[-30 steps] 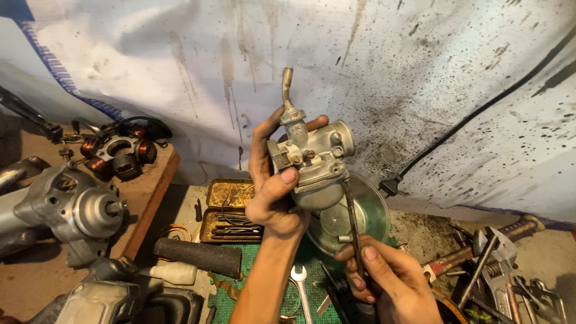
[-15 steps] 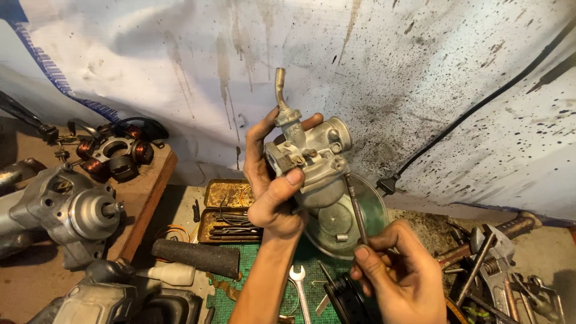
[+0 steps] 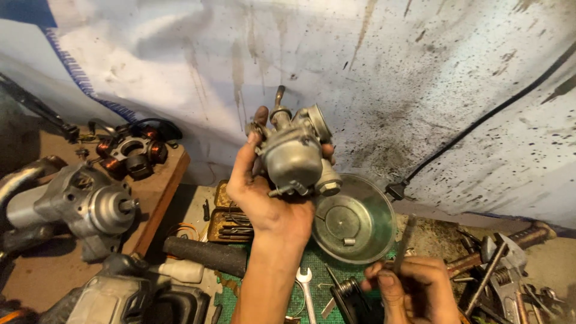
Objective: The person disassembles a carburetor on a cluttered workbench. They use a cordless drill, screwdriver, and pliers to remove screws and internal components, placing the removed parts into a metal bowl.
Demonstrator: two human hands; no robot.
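The carburetor [image 3: 297, 157] sits high in your left hand [image 3: 264, 201], lifted well above the bench in front of the stained white sheet [image 3: 384, 78], with your fingers wrapped round the back of its body and the thumb up along its left side, so the rounded float bowl faces you and the brass fitting points upward. Your right hand [image 3: 414, 288] is low and near, at the bottom edge of view, closed around a thin screwdriver [image 3: 403, 240] whose shaft rises toward the carburetor but stands apart from it — the tip is blurred, so where exactly it ends is hard to tell. To judge from this, you are at the inspecting stage, turning the body to find a screw; bringing the tool in would call for a steady left wrist and a tip seated squarely before any twist. Below the carburetor, a round metal dish [image 3: 354, 219] lies tilted on the green mat [image 3: 318, 264], with a small spanner [image 3: 306, 285] near it. To the left lie a black rubber grip [image 3: 204, 255], an open tin of small tools [image 3: 231, 216], a grey engine casing [image 3: 90, 207] and, farther back, a copper-wound stator [image 3: 132, 153] on a wooden board. At the right, a heap of rusty hand tools [image 3: 504, 270] — and a black cable [image 3: 480, 135] runs up across the sheet.
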